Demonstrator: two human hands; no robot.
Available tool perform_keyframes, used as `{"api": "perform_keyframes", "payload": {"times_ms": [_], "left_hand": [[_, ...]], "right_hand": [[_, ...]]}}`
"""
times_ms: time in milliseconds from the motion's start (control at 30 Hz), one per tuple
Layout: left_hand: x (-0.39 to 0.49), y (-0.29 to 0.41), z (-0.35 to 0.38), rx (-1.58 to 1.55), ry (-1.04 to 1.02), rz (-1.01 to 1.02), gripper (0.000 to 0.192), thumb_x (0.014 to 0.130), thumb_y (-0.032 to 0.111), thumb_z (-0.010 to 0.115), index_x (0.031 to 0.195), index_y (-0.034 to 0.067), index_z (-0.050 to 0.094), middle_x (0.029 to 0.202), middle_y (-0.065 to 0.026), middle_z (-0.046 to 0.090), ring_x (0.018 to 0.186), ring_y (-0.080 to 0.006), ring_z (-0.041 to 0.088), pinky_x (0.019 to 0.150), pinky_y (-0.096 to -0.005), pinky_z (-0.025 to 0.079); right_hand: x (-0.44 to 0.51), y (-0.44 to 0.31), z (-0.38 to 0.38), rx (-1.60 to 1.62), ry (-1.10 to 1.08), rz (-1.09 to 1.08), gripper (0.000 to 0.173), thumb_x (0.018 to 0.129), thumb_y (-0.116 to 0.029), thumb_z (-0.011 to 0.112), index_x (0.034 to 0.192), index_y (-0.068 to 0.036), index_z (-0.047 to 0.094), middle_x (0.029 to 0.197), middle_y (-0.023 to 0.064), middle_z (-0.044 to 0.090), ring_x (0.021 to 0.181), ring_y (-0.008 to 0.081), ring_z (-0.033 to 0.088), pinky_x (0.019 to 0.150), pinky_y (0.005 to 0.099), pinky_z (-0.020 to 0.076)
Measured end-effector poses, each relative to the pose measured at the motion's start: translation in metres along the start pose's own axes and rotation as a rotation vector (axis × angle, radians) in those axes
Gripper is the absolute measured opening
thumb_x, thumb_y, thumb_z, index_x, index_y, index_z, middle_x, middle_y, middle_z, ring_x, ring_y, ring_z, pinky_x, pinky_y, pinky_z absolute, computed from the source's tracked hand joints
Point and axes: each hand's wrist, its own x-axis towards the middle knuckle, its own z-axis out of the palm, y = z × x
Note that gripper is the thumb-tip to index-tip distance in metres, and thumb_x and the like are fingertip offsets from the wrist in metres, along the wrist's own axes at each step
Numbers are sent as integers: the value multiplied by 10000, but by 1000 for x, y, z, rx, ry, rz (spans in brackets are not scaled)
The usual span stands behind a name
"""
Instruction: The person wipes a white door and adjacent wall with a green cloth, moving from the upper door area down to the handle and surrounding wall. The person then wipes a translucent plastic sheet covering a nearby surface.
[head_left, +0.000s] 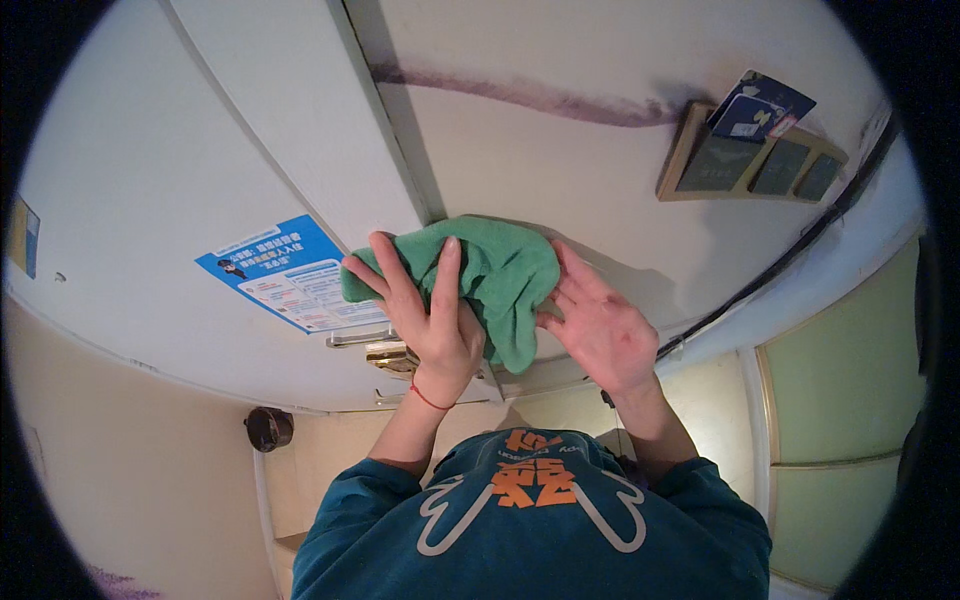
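Note:
A crumpled green cloth (502, 270) is spread between my two hands, at the corner where the white door frame meets the wall. My left hand (424, 304), with a red string round the wrist, lies over the cloth's left part with its fingers spread; the thumb is partly hidden. On the other side my right hand (600, 322) has its palm turned towards me, and its fingertips meet the cloth's right edge. Just left of the cloth, a blue and white printed notice (277, 274) is stuck on the white door (150, 187).
Metal door hardware (390, 356) sits below my left hand. A switch panel (757, 161) with cards (761, 109) tucked in it is on the wall at upper right. A black cable (787, 247) runs along the wall. A dark round bin (268, 429) stands on the floor.

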Motion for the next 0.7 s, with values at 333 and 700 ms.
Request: {"api": "perform_keyframes", "payload": {"times_ms": [333, 700], "left_hand": [[2, 12, 11, 98, 42, -44, 456, 777, -35, 546, 1177, 145, 672, 1490, -342, 223, 1379, -549, 165, 1117, -574, 118], [8, 19, 18, 109, 61, -41, 457, 760, -13, 581, 1170, 162, 681, 1471, -385, 205, 1383, -561, 129, 1106, -588, 118]], "right_hand": [[3, -4, -9, 67, -52, 48, 699, 902, -286, 425, 1493, 3, 189, 1517, 165, 279, 1371, 267, 298, 1082, 422, 270], [5, 1, 5, -272, 47, -122, 527, 972, -76, 442, 1458, 12, 255, 1436, 163, 394, 1293, 230, 424, 1010, 360, 393]]}}
